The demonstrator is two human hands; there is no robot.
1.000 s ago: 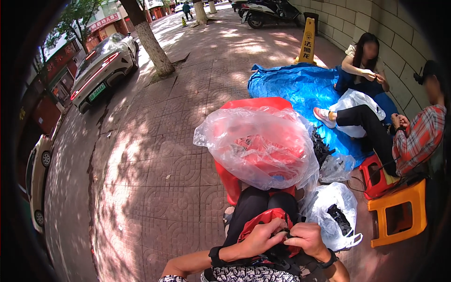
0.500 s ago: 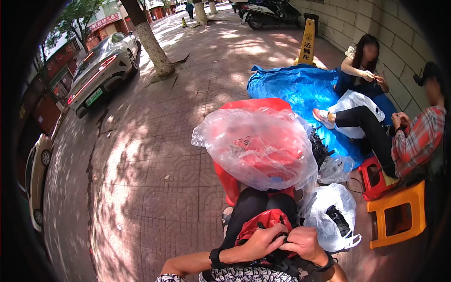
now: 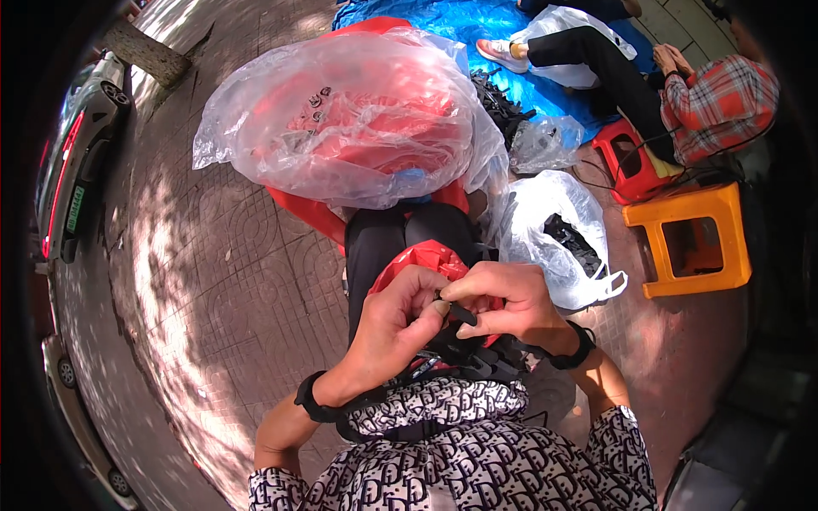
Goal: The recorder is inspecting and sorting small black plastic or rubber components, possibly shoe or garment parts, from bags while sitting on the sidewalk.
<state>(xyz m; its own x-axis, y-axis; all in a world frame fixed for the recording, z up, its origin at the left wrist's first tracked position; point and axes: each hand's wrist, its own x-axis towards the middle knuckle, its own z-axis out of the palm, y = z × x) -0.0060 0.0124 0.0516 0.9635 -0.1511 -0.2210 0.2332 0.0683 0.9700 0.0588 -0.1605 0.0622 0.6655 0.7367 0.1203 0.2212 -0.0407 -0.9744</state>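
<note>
Over my lap, my left hand (image 3: 394, 317) and my right hand (image 3: 514, 305) meet, both closed in a pinch on a small black piece (image 3: 461, 312). It looks like a short strip or plastic part; its exact kind is too small to tell. Between my thighs lies a red plastic bag (image 3: 423, 258), partly hidden behind the hands. More dark pieces (image 3: 484, 359) rest in my lap below the fingers. A black band circles each wrist.
Ahead stands a red stool or table under a clear plastic bag (image 3: 366, 128) with small pieces in it. At right are a white bag (image 3: 532, 204) holding black pieces, an orange stool (image 3: 733, 247), a red stool (image 3: 626, 175) and a seated person (image 3: 720, 106). A blue tarp (image 3: 460, 25) lies beyond.
The view has tipped downward, so my hands sit higher in the picture. My fingers have shifted apart slightly, and the black piece between them now shows more plainly.
</note>
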